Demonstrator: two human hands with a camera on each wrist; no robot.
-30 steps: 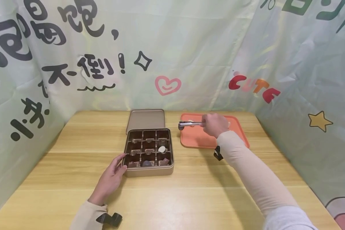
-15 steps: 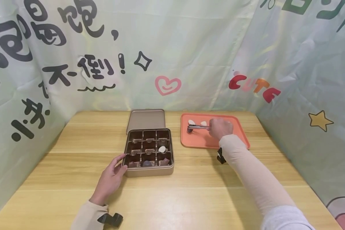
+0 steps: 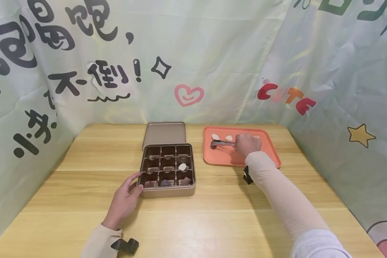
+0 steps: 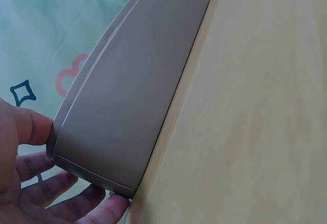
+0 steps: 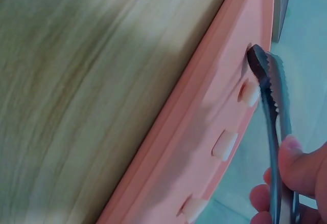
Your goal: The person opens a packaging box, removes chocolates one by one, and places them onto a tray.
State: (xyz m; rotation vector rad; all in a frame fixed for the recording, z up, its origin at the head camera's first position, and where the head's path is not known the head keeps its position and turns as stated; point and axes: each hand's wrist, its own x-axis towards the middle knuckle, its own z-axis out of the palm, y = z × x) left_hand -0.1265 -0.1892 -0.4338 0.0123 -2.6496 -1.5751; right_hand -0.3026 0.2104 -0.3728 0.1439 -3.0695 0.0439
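Observation:
My left hand point(image 3: 124, 201) touches the left front corner of a brown tin box point(image 3: 168, 192), thumb at the rim and fingers along its end point(image 4: 117, 81). The box's dark insert has several compartments. Its front row holds three dark pieces like chocolates, and a white piece point(image 3: 182, 167) sits in the right compartment of the middle row. My right hand point(image 3: 247, 144) grips metal tongs point(image 5: 276, 111), their tips low over the left part of an orange tray point(image 3: 225, 157). A small dark chocolate-like piece point(image 3: 213, 146) is at the tips, close to the tray.
Along the tray's far side lie white pieces point(image 3: 229, 138), point(image 5: 225, 144). The box's lid point(image 3: 164, 133) lies behind the box. A printed cloth point(image 3: 225, 53) hangs around the back and sides of the wooden table point(image 3: 193, 222).
My right hand with the tongs has moved right and lower, bringing the dark piece from the tray's left edge down over the tray. My left hand stays at the box corner.

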